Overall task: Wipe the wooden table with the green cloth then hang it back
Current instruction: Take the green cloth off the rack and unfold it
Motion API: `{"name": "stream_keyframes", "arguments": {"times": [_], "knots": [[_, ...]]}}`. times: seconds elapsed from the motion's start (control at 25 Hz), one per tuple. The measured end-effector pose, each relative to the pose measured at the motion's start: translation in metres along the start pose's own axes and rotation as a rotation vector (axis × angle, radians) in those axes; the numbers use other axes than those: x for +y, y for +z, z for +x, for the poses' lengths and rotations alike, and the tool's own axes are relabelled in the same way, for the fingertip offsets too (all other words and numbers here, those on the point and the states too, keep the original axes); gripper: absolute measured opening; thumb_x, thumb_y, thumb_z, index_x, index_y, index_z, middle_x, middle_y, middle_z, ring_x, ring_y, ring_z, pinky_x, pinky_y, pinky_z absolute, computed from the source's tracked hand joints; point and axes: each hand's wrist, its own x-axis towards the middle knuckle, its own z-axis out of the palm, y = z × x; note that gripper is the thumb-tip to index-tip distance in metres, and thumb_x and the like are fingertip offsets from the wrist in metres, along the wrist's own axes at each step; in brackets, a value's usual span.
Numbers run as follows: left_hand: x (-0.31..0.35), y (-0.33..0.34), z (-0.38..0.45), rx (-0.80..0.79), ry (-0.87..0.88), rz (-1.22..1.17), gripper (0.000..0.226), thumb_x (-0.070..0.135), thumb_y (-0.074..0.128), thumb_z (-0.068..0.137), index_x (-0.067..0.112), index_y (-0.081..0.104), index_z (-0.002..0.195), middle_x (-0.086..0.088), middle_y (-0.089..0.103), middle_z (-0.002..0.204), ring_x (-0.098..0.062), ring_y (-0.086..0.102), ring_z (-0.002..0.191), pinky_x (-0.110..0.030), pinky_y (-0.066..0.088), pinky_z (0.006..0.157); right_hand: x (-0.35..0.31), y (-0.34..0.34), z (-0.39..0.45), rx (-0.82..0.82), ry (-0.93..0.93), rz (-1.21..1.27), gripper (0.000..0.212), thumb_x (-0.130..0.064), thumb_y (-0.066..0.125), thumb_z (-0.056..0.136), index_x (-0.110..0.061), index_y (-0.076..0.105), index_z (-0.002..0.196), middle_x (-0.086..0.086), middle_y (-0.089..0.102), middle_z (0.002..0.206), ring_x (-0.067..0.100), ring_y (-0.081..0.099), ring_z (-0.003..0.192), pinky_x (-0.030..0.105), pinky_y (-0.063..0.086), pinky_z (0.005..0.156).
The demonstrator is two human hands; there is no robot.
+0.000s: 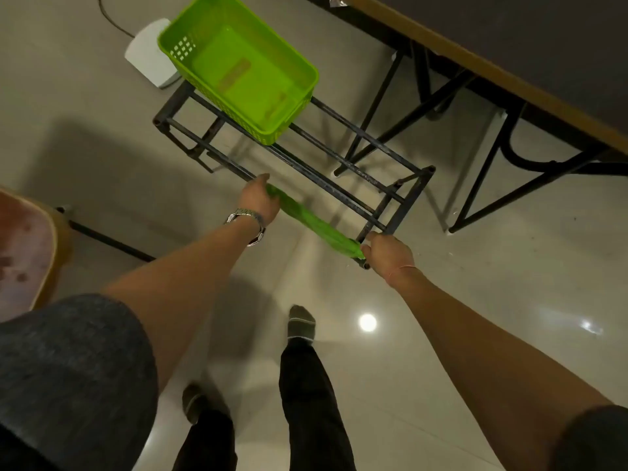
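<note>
The green cloth lies stretched along the near top bar of a low black metal rack. My left hand, with a wristwatch, grips the cloth's left end. My right hand grips its right end at the rack's near corner. The wooden table with a dark top and a light wood edge runs across the upper right, on black folding legs.
A bright green plastic basket sits on the rack's far left end. A white box with a cable lies on the tiled floor behind it. A wooden chair seat is at the left. My socked feet stand below the rack.
</note>
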Motion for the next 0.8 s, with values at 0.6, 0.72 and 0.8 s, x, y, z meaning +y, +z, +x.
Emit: {"name": "stream_keyframes", "arguments": {"times": [0.6, 0.72, 0.8], "knots": [[0.002, 0.026, 0.035, 0.149, -0.158, -0.016, 0.034, 0.009, 0.06, 0.088, 0.005, 0.054, 0.121, -0.017, 0.058, 0.121, -0.034, 0.057, 0.108, -0.039, 0.048, 0.084, -0.007, 0.01, 0.048, -0.246, 0.349, 0.391, 0.041, -0.018, 0.068, 0.091, 0.003, 0.06, 0.126, 0.021, 0.067, 0.12, 0.032, 0.066, 0.11, 0.04, 0.055, 0.092], [-0.003, 0.031, 0.034, 0.166, -0.35, -0.235, 0.034, 0.013, 0.066, 0.085, 0.007, 0.054, 0.116, -0.013, 0.06, 0.112, -0.031, 0.061, 0.098, -0.037, 0.051, 0.075, -0.011, 0.013, 0.046, -0.221, 0.386, 0.455, 0.046, -0.016, 0.07, 0.089, 0.003, 0.056, 0.129, 0.02, 0.065, 0.124, 0.031, 0.065, 0.111, 0.037, 0.055, 0.092], [-0.006, 0.033, 0.032, 0.15, -0.401, -0.338, 0.03, 0.012, 0.066, 0.084, 0.01, 0.058, 0.113, -0.009, 0.06, 0.11, -0.027, 0.061, 0.095, -0.035, 0.053, 0.075, -0.015, 0.014, 0.043, -0.257, 0.442, 0.431, 0.049, -0.023, 0.073, 0.087, -0.001, 0.056, 0.127, 0.016, 0.066, 0.122, 0.025, 0.066, 0.106, 0.031, 0.055, 0.078]]}}
